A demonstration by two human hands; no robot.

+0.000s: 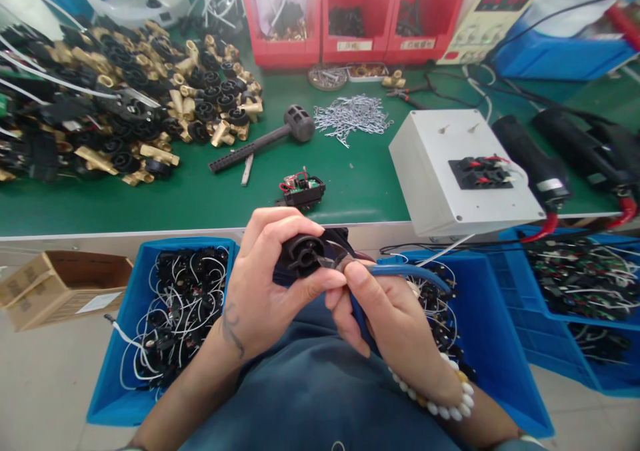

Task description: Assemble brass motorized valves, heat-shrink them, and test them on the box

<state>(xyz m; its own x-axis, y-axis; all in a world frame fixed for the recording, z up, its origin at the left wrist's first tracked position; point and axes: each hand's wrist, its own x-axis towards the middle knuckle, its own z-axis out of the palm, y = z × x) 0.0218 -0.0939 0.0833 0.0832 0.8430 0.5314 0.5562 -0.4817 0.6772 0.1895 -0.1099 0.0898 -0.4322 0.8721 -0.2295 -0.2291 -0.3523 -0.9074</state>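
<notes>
My left hand is closed around a round black plastic part, its hollow face turned toward me. In my right hand are blue-handled cutting pliers, with the thumb near the pivot. The pliers' jaws are at the right edge of the black part, by my left thumb tip; whether they bite on it I cannot tell. Just beyond my hands, near the front edge of the green bench, lies a small black assembly with a circuit board and red wires.
A rubber mallet and a pile of metal clips lie on the bench. Brass fittings heap at left; a grey box stands at right. Blue crates and a cardboard box sit below. Red bins line the back.
</notes>
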